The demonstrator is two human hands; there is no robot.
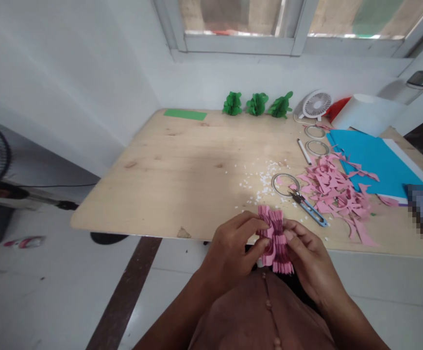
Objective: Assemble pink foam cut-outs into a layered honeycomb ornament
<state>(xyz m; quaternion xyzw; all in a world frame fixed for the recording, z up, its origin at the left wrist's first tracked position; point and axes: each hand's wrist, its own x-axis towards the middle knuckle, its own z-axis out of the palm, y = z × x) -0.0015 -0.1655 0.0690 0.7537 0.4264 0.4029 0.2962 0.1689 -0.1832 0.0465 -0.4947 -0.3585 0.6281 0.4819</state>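
A thick stack of pink paper cutouts (283,243) with wavy edges is held at the table's front edge, close to my body. My left hand (235,243) grips its left side, thumb and fingers pressing the front sheets. On the other side, my right hand (308,253) pinches the stack's right edge between thumb and fingers. The layers fan apart along the middle. Just beyond my hands lie blue-handled thread snips (311,210) and a roll of narrow tape (285,184).
Pink paper scraps (333,187) are heaped at the right, beside blue sheets (375,158). White bits (265,177) are scattered mid-table. Several green paper figures (257,104) and a small white fan (316,103) stand along the wall. A green strip (185,114) lies back left.
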